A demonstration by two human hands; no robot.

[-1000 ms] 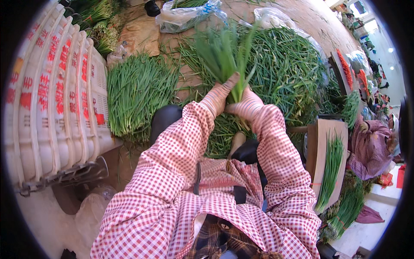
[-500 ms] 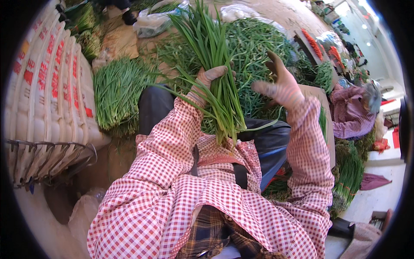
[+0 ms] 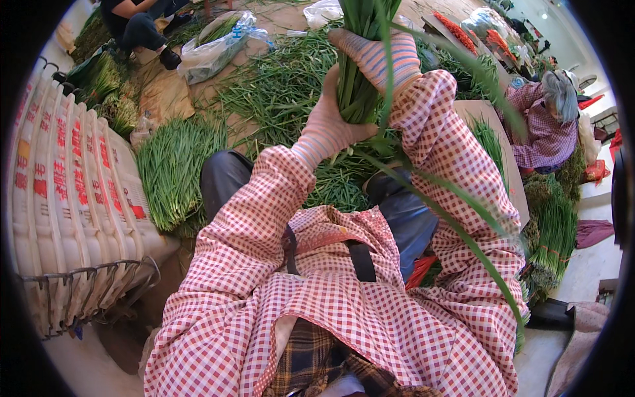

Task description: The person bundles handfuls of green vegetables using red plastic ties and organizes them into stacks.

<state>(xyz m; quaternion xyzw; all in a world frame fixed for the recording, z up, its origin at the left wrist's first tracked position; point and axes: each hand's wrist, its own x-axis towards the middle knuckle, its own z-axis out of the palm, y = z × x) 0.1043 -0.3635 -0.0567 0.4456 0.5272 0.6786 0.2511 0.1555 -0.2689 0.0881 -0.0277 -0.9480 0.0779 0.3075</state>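
Observation:
Both my hands wear striped gloves and grip one bunch of green chives, held up in front of my knees. My left hand is closed around its lower part, with the thumb pointing right. Higher up, my right hand wraps the same bunch from the right. The bunch's top runs out of the picture. A few long loose leaves dangle from it across my right sleeve, partly blurred. Beneath and beyond my hands spreads a heap of loose chives.
Stacked chives lie left of my knee, beside a pale ribbed plastic crate with red markings. Tied chive bundles stand at right, near a seated person. A board lies beside my right arm; a plastic bag lies ahead.
My right hand, spread and apart before, has closed on the bunch. The bunch has moved up and away from my lap, and its loose leaves now trail to the right.

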